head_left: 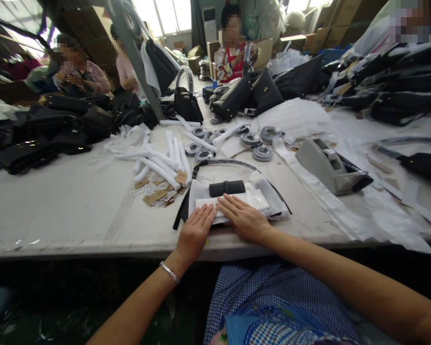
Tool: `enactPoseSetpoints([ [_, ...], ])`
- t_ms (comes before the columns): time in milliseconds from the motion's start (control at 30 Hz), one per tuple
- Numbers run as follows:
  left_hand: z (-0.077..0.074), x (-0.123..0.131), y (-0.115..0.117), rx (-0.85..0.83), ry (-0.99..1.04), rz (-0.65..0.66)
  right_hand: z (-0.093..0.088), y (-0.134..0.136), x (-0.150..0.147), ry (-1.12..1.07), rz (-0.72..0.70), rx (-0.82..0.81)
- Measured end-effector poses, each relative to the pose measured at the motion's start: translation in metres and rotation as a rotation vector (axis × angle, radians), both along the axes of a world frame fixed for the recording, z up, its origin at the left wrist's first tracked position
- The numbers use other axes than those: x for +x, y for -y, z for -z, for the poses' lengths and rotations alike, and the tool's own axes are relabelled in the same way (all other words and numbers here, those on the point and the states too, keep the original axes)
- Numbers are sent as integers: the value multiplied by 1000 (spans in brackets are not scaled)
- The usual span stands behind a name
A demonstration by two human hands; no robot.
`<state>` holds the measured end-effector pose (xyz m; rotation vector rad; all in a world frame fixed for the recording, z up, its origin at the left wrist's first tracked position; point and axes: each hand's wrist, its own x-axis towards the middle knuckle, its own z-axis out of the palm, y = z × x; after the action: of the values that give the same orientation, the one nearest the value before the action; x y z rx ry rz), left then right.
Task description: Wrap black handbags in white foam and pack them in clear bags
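Directly before me a black handbag (180,214) lies flat near the table edge, its wrapped handle (230,163) arched away from me. White wrapping sheet (278,203) covers most of its body. On that sheet rests a folded white packet (262,200), and behind it a small black strap-banded piece (227,188), perhaps a flap or pouch. My left hand (196,230) presses flat on the packet's left part, fingers stretched and together. Beside it my right hand (246,220) lies flat too, fingertips close to the black piece. Neither hand grasps anything.
White foam tubes (161,165) and brown paper tags (160,195) lie left of the bag. Behind it are coiled, wrapped straps (263,152). A grey tape dispenser (330,167) stands right. Black bags (50,124) are piled along the left; a metal post (140,62) rises behind. Several people sit across the table.
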<state>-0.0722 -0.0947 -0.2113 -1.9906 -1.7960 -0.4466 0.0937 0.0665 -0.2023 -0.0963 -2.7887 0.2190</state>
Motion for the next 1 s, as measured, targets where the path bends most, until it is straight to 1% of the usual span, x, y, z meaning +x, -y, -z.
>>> enactPoseSetpoints([
  [67,6,1,1,36,24,-12,-1,7,5,-60,-2,-21],
  [133,9,0,2,51,28,-6,-1,21,17,-152,-23,-78],
  [200,10,-1,2,49,29,-4,0,41,32,-244,-41,-213],
  [233,10,-2,3,44,32,-4,1,50,40,-277,-13,-320],
  [267,10,-2,3,40,38,-5,1,58,46,-293,55,-451],
  [300,10,-2,3,36,51,-7,1,65,51,-286,155,-604],
  [367,10,-3,3,26,83,-9,-2,70,56,-212,375,-970],
  [400,10,-3,2,20,97,-10,-4,70,56,-171,456,-1171],
  [467,10,-4,1,12,114,-8,-8,68,51,-141,511,-1556],
  [500,9,-5,1,10,117,-5,-10,68,48,-182,512,-1716],
  [533,8,-6,0,12,118,-2,-11,69,43,-263,514,-1844],
  [600,6,-6,-1,24,128,5,-11,75,32,-483,546,-2017],
  [667,4,-6,-1,46,146,8,-8,82,19,-671,608,-2122],
  [733,3,-6,-1,71,168,-9,-5,85,8,-734,662,-2167],
  [800,4,-7,0,95,189,-45,-2,82,0,-713,679,-2171],
  [867,6,-7,1,119,202,-72,-2,74,-4,-649,661,-2156],
  [933,7,-7,2,141,198,-89,-5,67,-4,-559,616,-2125],
  [1000,8,-4,4,148,187,-100,-10,62,-4,-488,547,-2055],
])
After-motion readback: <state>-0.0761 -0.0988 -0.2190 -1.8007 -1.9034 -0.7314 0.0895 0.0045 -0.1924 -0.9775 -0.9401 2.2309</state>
